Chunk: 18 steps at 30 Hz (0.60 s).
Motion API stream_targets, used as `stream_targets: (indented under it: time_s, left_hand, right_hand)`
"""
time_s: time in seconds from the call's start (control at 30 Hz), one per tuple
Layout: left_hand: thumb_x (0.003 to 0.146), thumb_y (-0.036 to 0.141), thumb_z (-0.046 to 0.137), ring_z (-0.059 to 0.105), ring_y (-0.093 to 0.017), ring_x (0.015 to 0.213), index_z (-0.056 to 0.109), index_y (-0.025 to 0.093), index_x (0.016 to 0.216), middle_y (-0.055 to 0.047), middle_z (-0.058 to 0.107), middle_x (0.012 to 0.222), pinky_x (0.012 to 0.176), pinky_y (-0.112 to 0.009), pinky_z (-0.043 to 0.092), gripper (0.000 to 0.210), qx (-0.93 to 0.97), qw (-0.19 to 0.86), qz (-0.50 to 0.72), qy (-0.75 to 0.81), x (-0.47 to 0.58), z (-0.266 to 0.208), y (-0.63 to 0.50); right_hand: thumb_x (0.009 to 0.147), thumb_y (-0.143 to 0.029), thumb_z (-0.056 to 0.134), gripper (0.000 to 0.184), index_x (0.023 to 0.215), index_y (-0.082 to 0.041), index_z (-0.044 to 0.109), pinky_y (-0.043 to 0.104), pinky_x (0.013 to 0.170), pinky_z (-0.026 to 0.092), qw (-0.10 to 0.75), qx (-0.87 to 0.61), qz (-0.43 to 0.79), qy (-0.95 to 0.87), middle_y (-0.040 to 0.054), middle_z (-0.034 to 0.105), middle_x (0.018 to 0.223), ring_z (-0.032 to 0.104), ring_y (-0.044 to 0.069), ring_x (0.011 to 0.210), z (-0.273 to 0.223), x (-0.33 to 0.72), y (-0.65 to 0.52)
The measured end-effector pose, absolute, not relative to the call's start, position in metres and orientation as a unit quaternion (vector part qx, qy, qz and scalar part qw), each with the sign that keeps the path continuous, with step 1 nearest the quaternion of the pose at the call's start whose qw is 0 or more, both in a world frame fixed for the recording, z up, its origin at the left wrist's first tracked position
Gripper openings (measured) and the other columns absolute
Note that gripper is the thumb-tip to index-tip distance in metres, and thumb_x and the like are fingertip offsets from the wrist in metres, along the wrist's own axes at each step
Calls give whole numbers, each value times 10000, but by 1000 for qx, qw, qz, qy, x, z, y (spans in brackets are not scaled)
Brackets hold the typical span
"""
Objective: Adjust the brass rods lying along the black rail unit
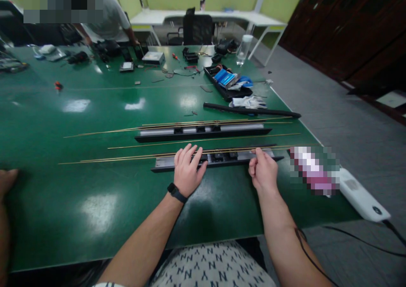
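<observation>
My left hand (189, 168), with a dark watch at the wrist, lies with fingers stretched out across the near long metal channel (165, 162). Thin golden rods (127, 157) run lengthwise over this channel and pass by my left fingertips. Toward the channel's right end, my right hand (264, 169) is closed, thumb and forefinger pinching a golden rod. Small black blocks (218, 155) sit inside the channel between my hands. Behind it lies a similar channel (158, 132) with more golden rods along it. A single rod (203, 141) lies between the two channels.
A black tube (247, 109), white gloves (249, 102) and a black tray (218, 86) lie beyond the channels. A white power strip (361, 196) is at the right edge. Across the green table (104, 105), a person (114, 16) stands by electronic parts. Another person's hand (8, 181) shows at left.
</observation>
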<state>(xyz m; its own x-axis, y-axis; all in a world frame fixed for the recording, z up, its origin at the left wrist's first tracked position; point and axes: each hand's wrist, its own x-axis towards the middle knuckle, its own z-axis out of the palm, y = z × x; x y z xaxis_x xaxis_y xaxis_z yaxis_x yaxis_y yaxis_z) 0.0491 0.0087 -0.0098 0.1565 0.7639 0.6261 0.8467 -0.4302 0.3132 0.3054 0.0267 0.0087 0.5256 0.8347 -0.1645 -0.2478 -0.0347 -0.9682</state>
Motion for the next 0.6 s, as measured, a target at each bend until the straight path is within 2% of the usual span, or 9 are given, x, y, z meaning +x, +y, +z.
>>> stream_targets:
  time_s: [0.4,0.6]
  left_hand:
    - [981,373,650,553,-310,1400,607,232,1409,-131,671,1397,1214,-530,343,453,-758,60,-374,-531,50,-11,17]
    - [984,383,642,549,-316,1399,615,222,1402,-133,671,1397,1220,-532,331,449,-755,62,-377,-533,51,-10,20]
  right_hand:
    - [828,-558,784,402,874,-192,626,172,248,231,645,-591,410,-260,-54,589,499,406,76,274,7,306,33]
    - [836,-494,778,348,880,-178,640,175,246,221,621,-589,444,-266,-45,586,490,392,77,269,14,313,42]
